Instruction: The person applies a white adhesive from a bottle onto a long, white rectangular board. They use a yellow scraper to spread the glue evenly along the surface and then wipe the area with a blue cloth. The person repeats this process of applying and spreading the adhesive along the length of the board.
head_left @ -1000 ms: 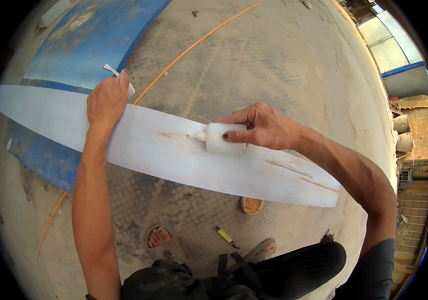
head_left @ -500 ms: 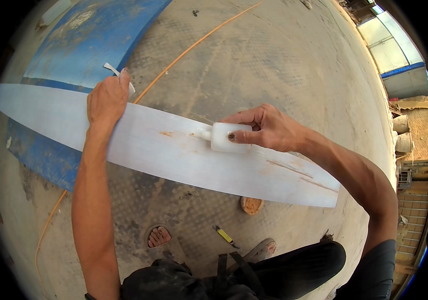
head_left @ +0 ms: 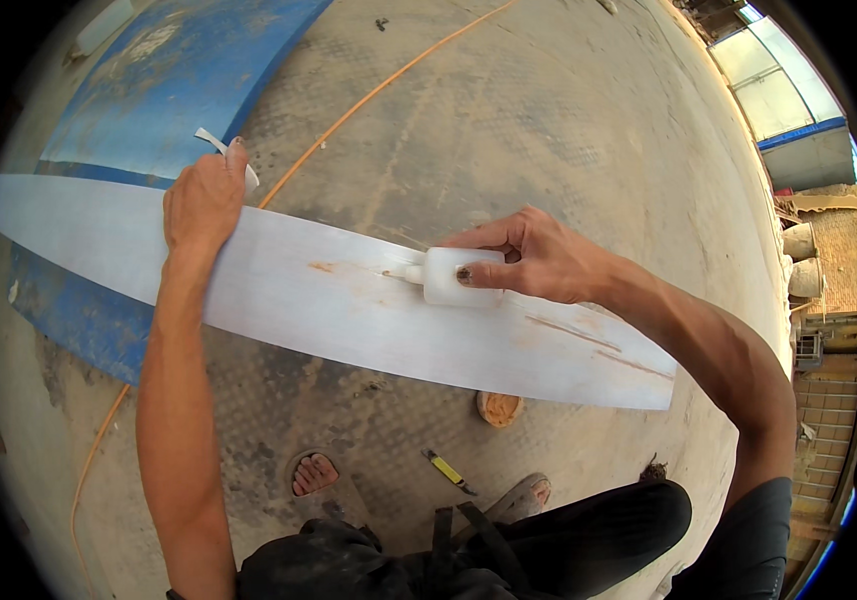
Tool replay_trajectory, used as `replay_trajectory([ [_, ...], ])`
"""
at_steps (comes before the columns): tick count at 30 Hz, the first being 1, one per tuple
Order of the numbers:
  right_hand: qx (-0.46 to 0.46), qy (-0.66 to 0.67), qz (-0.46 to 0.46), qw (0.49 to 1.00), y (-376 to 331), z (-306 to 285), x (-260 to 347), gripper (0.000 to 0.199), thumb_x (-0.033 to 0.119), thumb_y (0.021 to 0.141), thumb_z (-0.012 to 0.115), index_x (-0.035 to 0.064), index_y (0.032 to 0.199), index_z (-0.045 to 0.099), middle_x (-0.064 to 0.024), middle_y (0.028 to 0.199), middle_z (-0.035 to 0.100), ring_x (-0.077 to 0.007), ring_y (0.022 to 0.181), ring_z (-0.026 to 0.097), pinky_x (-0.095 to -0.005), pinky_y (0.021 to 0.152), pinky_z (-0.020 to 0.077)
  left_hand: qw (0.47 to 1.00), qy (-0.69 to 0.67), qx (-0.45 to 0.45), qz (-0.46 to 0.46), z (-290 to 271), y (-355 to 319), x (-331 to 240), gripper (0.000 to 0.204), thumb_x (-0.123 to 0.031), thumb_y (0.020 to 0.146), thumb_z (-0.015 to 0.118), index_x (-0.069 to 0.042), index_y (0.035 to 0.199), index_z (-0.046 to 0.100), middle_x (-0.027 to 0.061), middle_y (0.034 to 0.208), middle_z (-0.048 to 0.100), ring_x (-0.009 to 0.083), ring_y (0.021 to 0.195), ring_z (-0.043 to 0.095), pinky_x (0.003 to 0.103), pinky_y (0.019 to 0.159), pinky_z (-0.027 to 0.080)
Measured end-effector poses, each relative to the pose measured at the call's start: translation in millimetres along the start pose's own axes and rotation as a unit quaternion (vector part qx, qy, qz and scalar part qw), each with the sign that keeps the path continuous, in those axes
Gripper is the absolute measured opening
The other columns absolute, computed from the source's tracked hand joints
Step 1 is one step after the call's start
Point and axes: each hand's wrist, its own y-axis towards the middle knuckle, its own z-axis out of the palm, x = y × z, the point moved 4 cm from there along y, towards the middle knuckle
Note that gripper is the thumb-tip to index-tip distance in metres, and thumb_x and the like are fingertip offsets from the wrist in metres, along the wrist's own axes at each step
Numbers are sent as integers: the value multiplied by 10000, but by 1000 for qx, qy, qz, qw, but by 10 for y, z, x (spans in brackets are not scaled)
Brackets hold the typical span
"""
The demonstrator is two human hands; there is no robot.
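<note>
Your right hand [head_left: 539,265] is clamped on a small white bottle [head_left: 457,277], nozzle on the long white plank [head_left: 329,300]. Your left hand [head_left: 204,200] presses flat on its far edge. You're mid-bead; next, squeeze evenly along the plank.

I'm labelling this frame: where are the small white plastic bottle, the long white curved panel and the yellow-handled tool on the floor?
small white plastic bottle [head_left: 461,277], head view, body
long white curved panel [head_left: 299,290], head view, middle face
yellow-handled tool [head_left: 446,469], head view, handle
</note>
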Motion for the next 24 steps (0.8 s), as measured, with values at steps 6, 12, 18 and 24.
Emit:
replay_trajectory([
  [6, 2, -19, 20, 1000, -169, -38, -100, 370, 239, 934, 691, 110, 1277, 736, -130, 1105, 772, -208, 847, 691, -352, 744, 569, 1000, 4, 17, -5, 34, 29, 57, 707, -530, 1061, 357, 38, 821, 701, 303, 884, 691, 510, 898, 655, 562, 807, 490],
  [12, -8, -32, 12, 999, -114, -13, -119, 377, 255, 934, 701, 110, 1280, 732, -130, 1096, 776, -202, 817, 689, -345, 737, 561, 1000, 3, 15, 1, 25, 30, 29, 713, -521, 1062, 358, 48, 804, 702, 306, 855, 686, 515, 881, 657, 567, 798, 492],
  [18, -9, 15, 19, 1000, 68, 43, 25, 388, 253, 933, 706, 85, 1282, 726, -155, 1083, 772, -193, 812, 691, -340, 745, 565, 1000, -18, 0, -4, 6, 0, 3, 629, -463, 1058, 405, 9, 766, 703, 281, 818, 683, 500, 831, 647, 551, 781, 498],
  [24, -2, 11, 8, 1000, 215, 80, 156, 385, 232, 925, 697, 83, 1278, 728, -164, 1073, 771, -188, 776, 696, -338, 732, 576, 1000, -8, 3, 8, -14, -8, -17, 622, -459, 1058, 401, 4, 776, 704, 273, 824, 687, 492, 826, 647, 550, 779, 494],
])
